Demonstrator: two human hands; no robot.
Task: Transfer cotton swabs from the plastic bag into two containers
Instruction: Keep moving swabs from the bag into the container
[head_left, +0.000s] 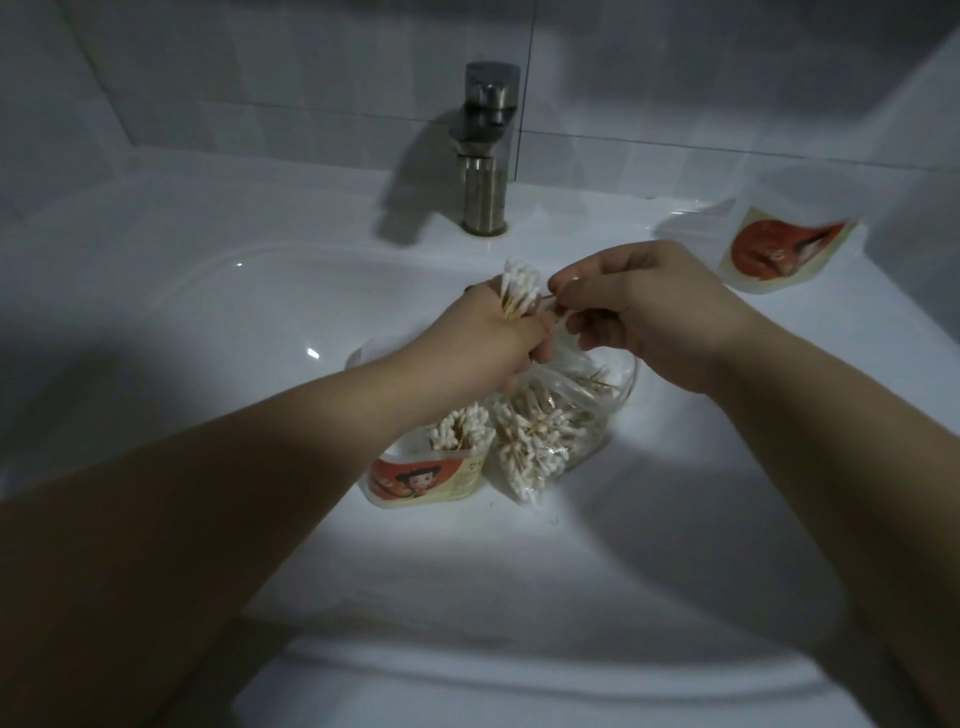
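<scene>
My left hand (493, 338) grips a bundle of cotton swabs (154, 293) upright above the sink basin, white tips pointing up. My right hand (654, 317) is just to its right, fingertips pinching a thin swab stick and the top of the clear plastic bag (545, 441). The bag hangs below both hands, full of swabs. To the bag's left, a clear container (415, 480) with an orange cartoon label stands in the basin, with swabs upright in it.
A white sink basin (208, 322) surrounds everything. A steel faucet (485, 150) stands at the back centre. On the back right ledge lies a clear piece with an orange label (779, 249). Tiled walls rise behind.
</scene>
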